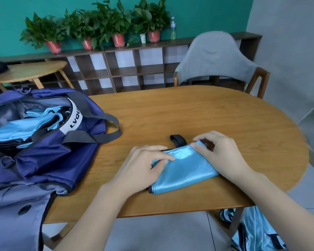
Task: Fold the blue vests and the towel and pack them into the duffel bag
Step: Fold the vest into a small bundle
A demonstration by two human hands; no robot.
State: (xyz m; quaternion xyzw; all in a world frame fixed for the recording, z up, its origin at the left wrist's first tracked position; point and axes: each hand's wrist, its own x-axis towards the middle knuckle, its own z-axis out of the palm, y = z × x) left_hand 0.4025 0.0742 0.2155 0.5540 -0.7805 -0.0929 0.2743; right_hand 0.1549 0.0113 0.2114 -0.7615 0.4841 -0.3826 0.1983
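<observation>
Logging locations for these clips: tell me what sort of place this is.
Probably an office lounge or meeting room, not a home. A long cubby shelf runs along a teal wall with potted plants lined up on top, and an oval wooden table has a grey chair behind it, with a second table nearby.

We have a single view, worn on the person's head, looking forward and down from close above the near edge of the oval wooden table (207, 113). Both forearms enter from the bottom edge, so we sit right over the work. The wide lens bends the table's rim and reaches up to the dark wooden cubby shelf (127, 69) along the teal back wall (207, 13), facing us.
</observation>
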